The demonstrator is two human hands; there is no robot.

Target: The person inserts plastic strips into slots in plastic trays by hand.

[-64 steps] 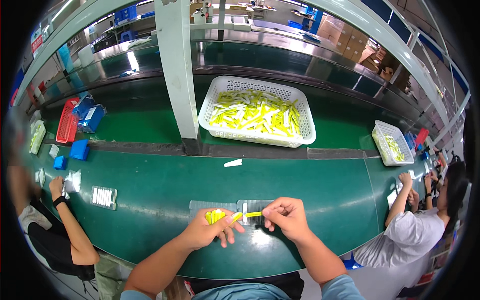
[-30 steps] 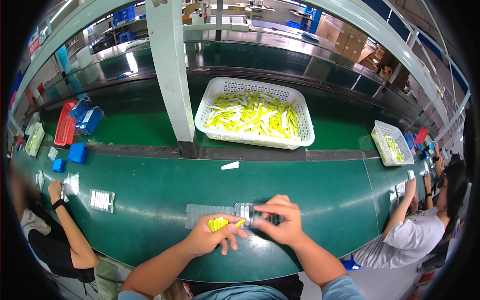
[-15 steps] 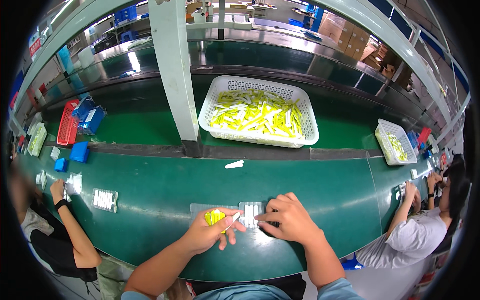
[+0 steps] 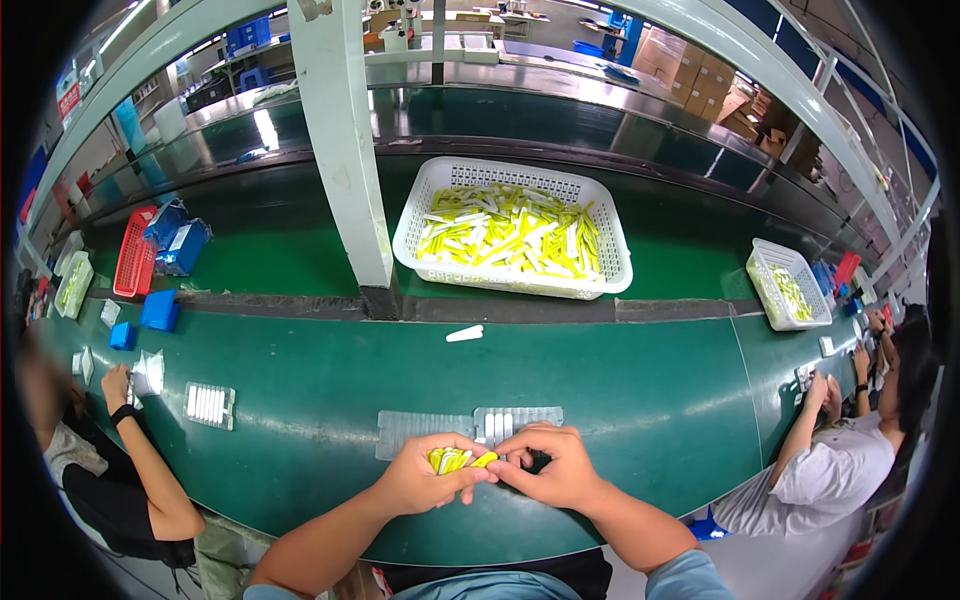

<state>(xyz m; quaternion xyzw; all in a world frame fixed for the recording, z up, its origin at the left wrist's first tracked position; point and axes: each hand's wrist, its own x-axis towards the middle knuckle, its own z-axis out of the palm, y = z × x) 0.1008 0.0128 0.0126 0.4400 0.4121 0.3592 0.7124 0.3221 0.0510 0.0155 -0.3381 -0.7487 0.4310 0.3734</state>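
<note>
My left hand is closed round a small bunch of yellow-and-white flat sticks. Its thumb and fingertips meet my right hand, which pinches the yellow end of one stick. Just beyond both hands lies an open clear plastic tray in two halves. Several white sticks sit side by side in the slots of its right half, partly hidden by my fingers. Farther off, a single white stick lies loose on the green bench.
A white basket heaped with yellow-and-white sticks stands behind a dark ledge, beside a pale post. At left, a filled clear tray lies near a co-worker's arm. More people work at right near a smaller white basket.
My right hand has left the tray's slots and come down to my left hand, pinching a stick there. The left hand has shifted slightly nearer me, uncovering more of the tray.
</note>
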